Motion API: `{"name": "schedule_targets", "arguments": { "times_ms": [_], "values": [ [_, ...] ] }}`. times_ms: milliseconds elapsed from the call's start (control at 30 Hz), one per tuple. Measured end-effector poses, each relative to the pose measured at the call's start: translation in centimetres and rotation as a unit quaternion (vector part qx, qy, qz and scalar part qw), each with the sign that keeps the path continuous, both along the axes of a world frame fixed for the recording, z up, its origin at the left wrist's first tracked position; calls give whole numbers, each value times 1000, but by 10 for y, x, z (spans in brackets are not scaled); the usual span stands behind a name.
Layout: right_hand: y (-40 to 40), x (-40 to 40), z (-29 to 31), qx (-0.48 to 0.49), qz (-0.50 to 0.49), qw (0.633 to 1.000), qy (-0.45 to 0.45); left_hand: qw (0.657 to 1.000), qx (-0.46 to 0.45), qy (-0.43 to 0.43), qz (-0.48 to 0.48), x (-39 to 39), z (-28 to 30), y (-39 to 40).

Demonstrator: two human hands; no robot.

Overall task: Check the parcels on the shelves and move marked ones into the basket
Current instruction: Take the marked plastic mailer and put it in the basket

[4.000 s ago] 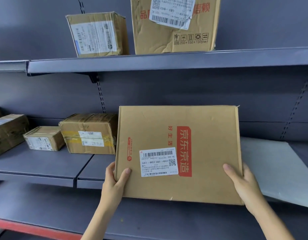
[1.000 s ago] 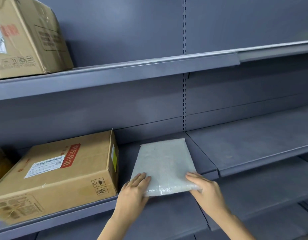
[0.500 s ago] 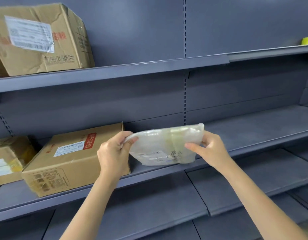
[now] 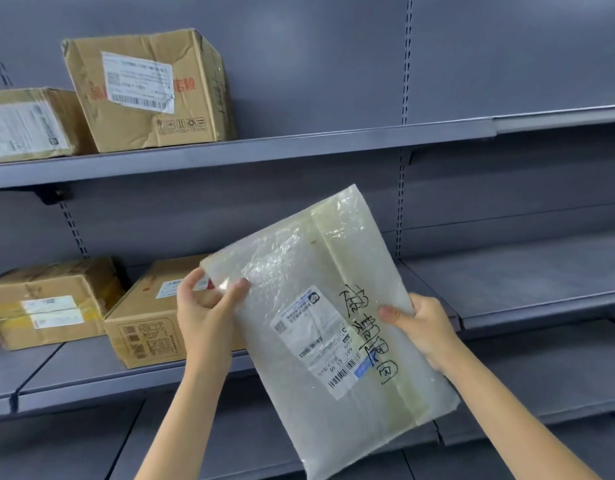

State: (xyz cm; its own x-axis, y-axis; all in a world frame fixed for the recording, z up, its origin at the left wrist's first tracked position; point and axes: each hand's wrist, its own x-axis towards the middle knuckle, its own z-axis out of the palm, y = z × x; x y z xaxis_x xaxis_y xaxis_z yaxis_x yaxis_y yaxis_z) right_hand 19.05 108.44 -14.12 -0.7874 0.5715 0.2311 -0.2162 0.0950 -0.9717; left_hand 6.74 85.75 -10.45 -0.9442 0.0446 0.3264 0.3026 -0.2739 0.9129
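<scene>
translucent whitish bubble-wrap mailer (image 4: 333, 317): bubbled texture, yellowish tape band, white shipping label (image 4: 319, 341) with black barcode and blue patch, black handwritten marker characters beside label. brown cardboard boxes left of mailer (image 4: 150, 327), white labels, red print on upper one (image 4: 150, 88). grey-blue metal shelving (image 4: 264, 150).
</scene>
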Motion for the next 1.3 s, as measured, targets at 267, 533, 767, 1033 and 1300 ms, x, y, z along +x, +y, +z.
{"name": "schedule_targets", "arguments": {
  "times_ms": [267,533,767,1033,1300],
  "values": [
    [-28,-26,-7,-49,19,998,-25,984,27,-122,-126,25,-59,-8],
    [-44,-37,-29,-9,176,964,-198,982,125,-134,56,13,-68,-68],
    [-107,-73,-55,-373,230,897,-63,958,175,-131,188,23,-82,-109],
    [-196,-85,-74,-359,384,838,-143,929,169,-139,299,44,-95,-153],
    [-191,-90,-56,-269,451,841,-131,900,166,-87,394,51,-89,-257]
  ]
}}
